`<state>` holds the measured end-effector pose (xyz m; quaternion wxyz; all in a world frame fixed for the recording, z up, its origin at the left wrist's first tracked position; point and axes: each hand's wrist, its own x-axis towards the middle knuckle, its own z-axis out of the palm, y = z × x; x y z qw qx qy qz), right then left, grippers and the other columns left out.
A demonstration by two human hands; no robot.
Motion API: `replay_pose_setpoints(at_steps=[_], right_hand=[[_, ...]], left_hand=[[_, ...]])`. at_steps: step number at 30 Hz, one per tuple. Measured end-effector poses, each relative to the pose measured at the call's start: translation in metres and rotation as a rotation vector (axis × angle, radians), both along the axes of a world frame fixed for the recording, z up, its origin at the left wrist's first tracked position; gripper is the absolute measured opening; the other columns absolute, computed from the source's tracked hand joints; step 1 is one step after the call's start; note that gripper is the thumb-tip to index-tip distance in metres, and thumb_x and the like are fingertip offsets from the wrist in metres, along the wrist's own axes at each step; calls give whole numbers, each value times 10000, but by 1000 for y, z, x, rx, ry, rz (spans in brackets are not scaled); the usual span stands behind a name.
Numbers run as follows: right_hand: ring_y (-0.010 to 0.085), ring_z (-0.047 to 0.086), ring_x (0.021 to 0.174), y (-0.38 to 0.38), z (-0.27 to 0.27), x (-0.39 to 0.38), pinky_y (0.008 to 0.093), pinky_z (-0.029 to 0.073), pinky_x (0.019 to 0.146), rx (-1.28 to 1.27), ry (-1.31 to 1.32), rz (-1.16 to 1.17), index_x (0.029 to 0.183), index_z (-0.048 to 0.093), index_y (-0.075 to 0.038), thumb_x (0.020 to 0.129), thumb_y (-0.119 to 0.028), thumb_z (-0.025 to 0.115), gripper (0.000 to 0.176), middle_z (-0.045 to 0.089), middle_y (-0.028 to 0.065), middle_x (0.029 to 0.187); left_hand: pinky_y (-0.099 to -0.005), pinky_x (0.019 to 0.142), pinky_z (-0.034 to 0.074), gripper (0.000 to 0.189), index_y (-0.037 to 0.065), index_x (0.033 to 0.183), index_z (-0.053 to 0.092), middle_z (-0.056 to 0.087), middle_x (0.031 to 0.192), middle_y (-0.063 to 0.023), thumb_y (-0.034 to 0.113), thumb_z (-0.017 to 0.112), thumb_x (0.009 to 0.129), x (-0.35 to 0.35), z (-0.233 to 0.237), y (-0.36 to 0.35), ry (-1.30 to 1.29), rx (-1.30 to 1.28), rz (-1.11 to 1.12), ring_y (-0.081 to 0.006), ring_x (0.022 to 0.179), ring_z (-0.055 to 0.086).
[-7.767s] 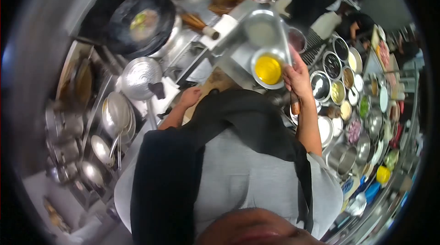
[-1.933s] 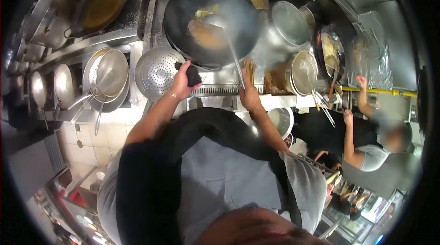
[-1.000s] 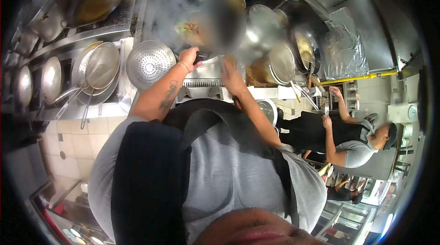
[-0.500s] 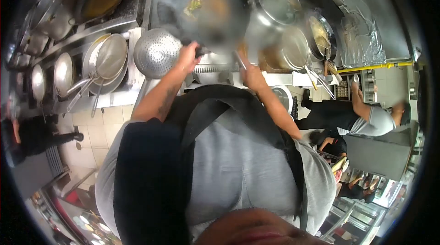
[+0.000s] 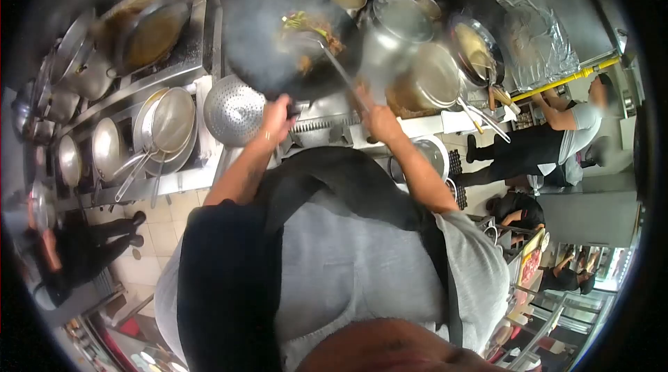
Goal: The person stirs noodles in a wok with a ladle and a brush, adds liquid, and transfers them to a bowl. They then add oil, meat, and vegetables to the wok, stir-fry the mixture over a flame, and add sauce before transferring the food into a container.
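Head view: the left hand [image 5: 277,122] is curled tight around what looks like a dark cloth [image 5: 298,108] at the near edge of the big black wok [image 5: 321,80]. The right hand [image 5: 381,123] is wrapped around the long handle of a ladle [image 5: 337,66]; its bowl is in the food [image 5: 313,27]. Smoke or steam [image 5: 259,35] hides part of the wok, so food could burn unseen. A hard tip could spill hot bits onto the colander [image 5: 235,109] just beside it.

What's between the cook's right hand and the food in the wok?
The ladle's handle: in the head view, it slants from the right hand across the dark wok toward the food.
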<state>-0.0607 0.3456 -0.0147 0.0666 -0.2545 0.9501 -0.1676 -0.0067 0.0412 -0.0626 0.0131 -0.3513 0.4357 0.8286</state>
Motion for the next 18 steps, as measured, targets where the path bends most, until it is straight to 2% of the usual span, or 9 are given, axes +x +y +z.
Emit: replay_pose_setpoints(at_steps=[1, 2, 3, 4, 6, 8, 13, 15, 18], right_hand=[[481, 694, 801, 1, 14, 8, 567, 553, 814, -16, -26, -11, 1636, 325, -235, 961, -125, 599, 737, 706, 310, 903], [479, 696, 814, 5, 42, 19, 560, 555, 819, 7, -99, -3, 1635, 330, -245, 971, -121, 595, 725, 706, 312, 923], [478, 699, 827, 11, 67, 24, 553, 558, 824, 32, -175, 4, 1633, 335, -254, 981, -116, 590, 713, 706, 313, 944], [478, 699, 827, 18, 76, 19, 553, 558, 824, 31, -169, 3, 1633, 335, -254, 981, -116, 590, 713, 706, 313, 944], [497, 659, 1077, 34, 82, 20, 550, 535, 963, -59, -241, 123, 1597, 402, -183, 939, -77, 639, 707, 683, 288, 1222], [486, 642, 1143, 29, 71, 7, 531, 533, 990, -2, -243, 116, 1592, 411, -209, 948, -86, 635, 693, 649, 249, 1336], [488, 651, 1119, -10, 25, -5, 539, 533, 981, 168, -213, -98, 1594, 408, -217, 948, -91, 636, 697, 655, 266, 1311], [502, 688, 884, -2, 16, 5, 572, 544, 869, -120, -59, -46, 1632, 339, -267, 939, -98, 619, 767, 694, 332, 919], [506, 677, 1010, 28, 32, -6, 543, 540, 931, -250, 39, 4, 1611, 390, -192, 935, -111, 627, 721, 692, 316, 1146]], left_hand=[[-324, 461, 459, 183, 40, 927, 625, 601, 827, -92, 215, 656, 885, 19, -32, -5, 8, 0, -56, -210, 646, 588], [-339, 471, 460, 208, 20, 969, 639, 607, 828, -99, 212, 645, 889, 46, 6, -2, -42, -81, -103, -211, 655, 594], [-332, 455, 448, 225, 21, 1022, 650, 627, 874, -108, 209, 629, 901, 54, -15, -10, -37, -40, -145, -214, 647, 583], [-319, 445, 439, 214, 31, 1026, 651, 632, 898, -109, 207, 624, 907, 45, 6, -9, -39, -3, -78, -213, 645, 576], [-293, 429, 421, 190, 55, 1020, 650, 636, 933, -104, 211, 621, 916, 13, 32, -5, -49, 68, 19, -210, 643, 564], [-276, 429, 415, 185, 65, 1006, 641, 632, 931, -100, 227, 631, 918, -35, 31, -15, -54, 93, 9, -204, 645, 560], [-286, 429, 429, 202, 37, 924, 618, 615, 835, -107, 235, 649, 896, -6, -11, -7, -28, 39, -55, -191, 644, 571], [-345, 440, 470, 186, 32, 874, 633, 614, 780, -98, 217, 650, 880, 38, -7, 4, -35, -83, -50, -194, 620, 599], [-324, 401, 433, 179, 30, 885, 617, 599, 776, -94, 207, 622, 906, 34, 15, -1, 39, 25, -52, -201, 589, 568]])
